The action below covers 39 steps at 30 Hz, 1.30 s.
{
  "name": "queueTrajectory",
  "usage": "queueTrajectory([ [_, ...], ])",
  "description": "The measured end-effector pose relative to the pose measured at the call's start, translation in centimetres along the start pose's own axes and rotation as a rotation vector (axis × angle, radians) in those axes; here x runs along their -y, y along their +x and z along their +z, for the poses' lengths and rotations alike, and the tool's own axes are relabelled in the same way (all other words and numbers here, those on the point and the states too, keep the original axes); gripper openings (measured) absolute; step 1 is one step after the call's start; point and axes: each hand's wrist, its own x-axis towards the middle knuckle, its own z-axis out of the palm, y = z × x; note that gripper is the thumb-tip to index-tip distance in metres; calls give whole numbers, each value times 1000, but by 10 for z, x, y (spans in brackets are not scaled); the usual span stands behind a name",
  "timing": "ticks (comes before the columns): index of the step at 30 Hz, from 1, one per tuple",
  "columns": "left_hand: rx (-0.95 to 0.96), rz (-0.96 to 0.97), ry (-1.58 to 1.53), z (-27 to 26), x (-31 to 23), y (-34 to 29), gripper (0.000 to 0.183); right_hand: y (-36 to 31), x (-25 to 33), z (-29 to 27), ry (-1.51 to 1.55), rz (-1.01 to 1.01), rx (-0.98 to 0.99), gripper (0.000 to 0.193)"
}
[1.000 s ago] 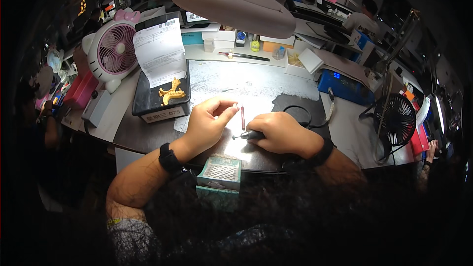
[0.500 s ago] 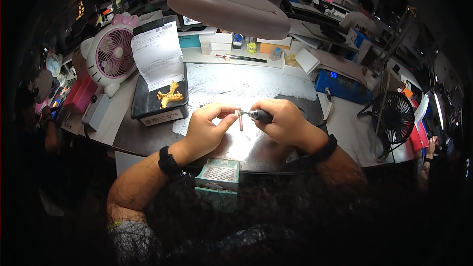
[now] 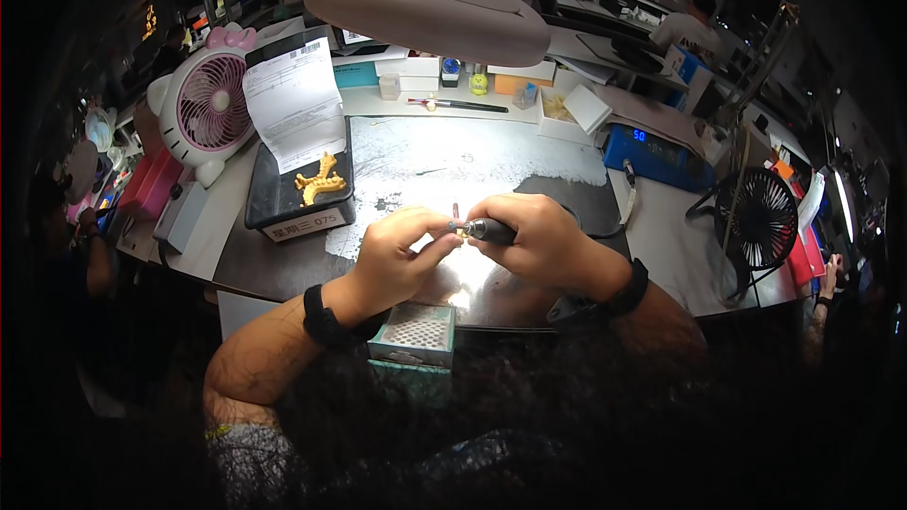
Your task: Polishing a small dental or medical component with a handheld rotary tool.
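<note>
Under the lamp, my left hand [image 3: 395, 250] is closed in a pinch on a thin reddish-brown stick [image 3: 456, 210] that points away from me. A small pale yellowish bit shows at its near end, too small to name. My right hand [image 3: 546, 244] is wrapped round a black rotary handpiece [image 3: 493, 230], its metal nose aimed left. Its tip meets or almost touches the piece at my left fingertips; contact cannot be made out. To the left, a yellow dental model [image 3: 321, 181] lies in a black tray [image 3: 300, 219] with a printed sheet [image 3: 298, 104].
A large lamp head [image 3: 430, 9] hangs over the bench. On the left stands a white-and-pink fan [image 3: 213, 109]; on the right are a blue control box [image 3: 652, 156] and a black fan [image 3: 756, 222]. A perforated box [image 3: 413, 331] sits at the front edge. Other people work nearby.
The reddish stick pointed toward me before and now points away. The handpiece's nose has come slightly closer to my left fingertips. The whole view has shifted a little.
</note>
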Motion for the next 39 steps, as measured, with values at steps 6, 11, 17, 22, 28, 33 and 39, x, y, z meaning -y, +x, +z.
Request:
queueTrajectory([
  [6, 8, 28, 27, 0, -1, 2, 14, -1, -1, 5, 1, 10, -26, 19],
  [11, 34, -15, 33, -2, -4, 1, 14, -2, 1, 5, -8, -3, -28, 19],
  [17, 21, -28, -35, -1, -4, 0, 19, -3, 0, 5, -29, -16, -22, 18],
  [22, 40, 37, -39, -2, -2, 2, 19, -3, -2, 7, -36, -28, -20, 17],
  [28, 42, 43, -11, -2, -2, 3, 18, -4, -3, 8, -35, -24, -28, 17],
  [33, 39, -14, -27, -2, -4, 2, 16, -2, 2, 5, -7, 11, -37, 18],
  [39, 26, -7, -71, -2, -4, 3, 15, -2, 6, 4, 46, 12, -89, 15],
])
